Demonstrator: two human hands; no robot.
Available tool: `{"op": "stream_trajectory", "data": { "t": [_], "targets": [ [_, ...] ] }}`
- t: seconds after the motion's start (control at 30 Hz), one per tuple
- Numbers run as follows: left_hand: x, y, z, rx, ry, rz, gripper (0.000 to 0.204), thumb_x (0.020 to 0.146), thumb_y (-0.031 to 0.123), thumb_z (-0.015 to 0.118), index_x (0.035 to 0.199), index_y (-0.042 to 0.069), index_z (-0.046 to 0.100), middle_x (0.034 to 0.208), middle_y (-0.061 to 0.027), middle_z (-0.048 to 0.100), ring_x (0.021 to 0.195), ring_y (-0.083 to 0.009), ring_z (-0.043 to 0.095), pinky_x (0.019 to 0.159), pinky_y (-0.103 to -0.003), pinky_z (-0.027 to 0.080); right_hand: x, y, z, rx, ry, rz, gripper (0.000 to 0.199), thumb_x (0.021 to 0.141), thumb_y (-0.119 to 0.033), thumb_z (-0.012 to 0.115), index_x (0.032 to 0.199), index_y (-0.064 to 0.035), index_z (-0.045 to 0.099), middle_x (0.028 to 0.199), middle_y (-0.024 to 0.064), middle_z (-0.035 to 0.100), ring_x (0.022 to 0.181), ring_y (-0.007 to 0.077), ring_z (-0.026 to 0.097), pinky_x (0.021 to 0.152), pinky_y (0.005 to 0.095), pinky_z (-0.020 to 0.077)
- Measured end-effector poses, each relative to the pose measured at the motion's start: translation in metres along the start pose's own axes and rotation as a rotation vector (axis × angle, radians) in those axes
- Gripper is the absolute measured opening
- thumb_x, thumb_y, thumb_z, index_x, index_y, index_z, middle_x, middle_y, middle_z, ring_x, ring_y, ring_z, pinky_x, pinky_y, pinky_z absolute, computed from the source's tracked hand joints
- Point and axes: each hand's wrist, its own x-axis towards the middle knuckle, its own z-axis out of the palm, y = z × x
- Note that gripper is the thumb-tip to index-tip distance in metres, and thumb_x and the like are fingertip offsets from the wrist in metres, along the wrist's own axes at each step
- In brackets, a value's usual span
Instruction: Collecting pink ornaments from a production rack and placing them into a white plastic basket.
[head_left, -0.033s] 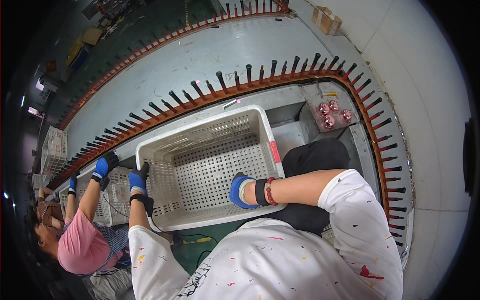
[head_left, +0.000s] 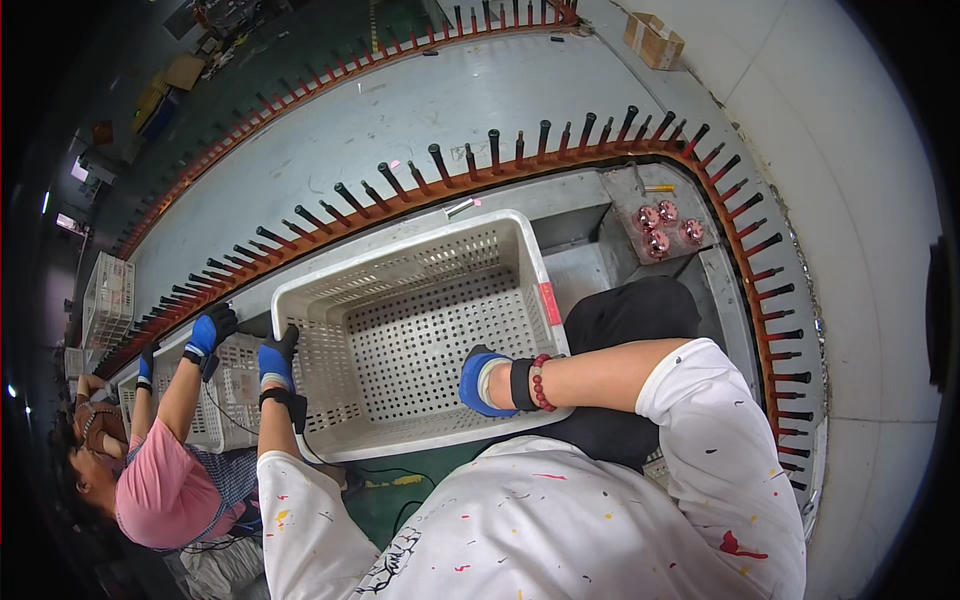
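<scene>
An off-white perforated plastic crate (head_left: 440, 345) lies in front of me, open side toward me, with nothing inside. My left hand (head_left: 278, 362), in a blue and black glove, holds its left rim; the dark fingers close over the edge. My right hand (head_left: 485, 382), gloved the same way, is bent down over the crate's near right part, with the forearm crossing the rim. Its fingers are mostly hidden beneath the hand, so I cannot tell whether they are closed. On that wrist are a black strap and a red bead bracelet (head_left: 541, 383).
An orange rail (head_left: 450, 185) with upright black-tipped pegs curves behind the crate and down the right side. Several shiny pink balls (head_left: 657, 242) rest on a metal ledge near a hammer-like tool (head_left: 655, 188). A co-worker in pink (head_left: 165, 490) reaches toward other crates at left. Cables hang nearby.
The pegs on the rail have shifted slightly, leftward behind the crate and upward along the right side. My hands and the crate stay in place.
</scene>
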Motion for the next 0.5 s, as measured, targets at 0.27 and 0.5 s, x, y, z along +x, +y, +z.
{"op": "stream_trajectory", "data": {
  "t": [0.27, 0.5],
  "targets": [
    [-0.0055, 0.0109, -0.0009, -0.009, 0.006, 0.020, 0.040, 0.077, 0.037, 0.068, 0.099, 0.004, 0.064, 0.067, -0.0030, 0.060, 0.053, -0.0113, 0.051, 0.048, -0.029, 0.040, -0.0067, 0.0005, -0.0076, -0.009, -0.029, 0.003, 0.021, 0.074, -0.019, 0.063, 0.094, -0.0174, 0.072, 0.093, 0.0003, 0.069, 0.081, 0.0190, 0.066, 0.060, 0.0374, 0.0492],
    [-0.0044, 0.0084, 0.0001, -0.027, 0.001, 0.016, 0.036, 0.078, 0.035, 0.068, 0.096, 0.005, 0.065, 0.064, -0.0013, 0.058, 0.051, -0.0105, 0.049, 0.047, -0.029, 0.039, -0.0052, 0.0010, -0.0088, 0.011, -0.037, -0.009, 0.021, 0.075, -0.018, 0.062, 0.093, -0.0156, 0.072, 0.091, 0.0014, 0.070, 0.080, 0.0202, 0.067, 0.060, 0.0381, 0.0499]
  ]
}}
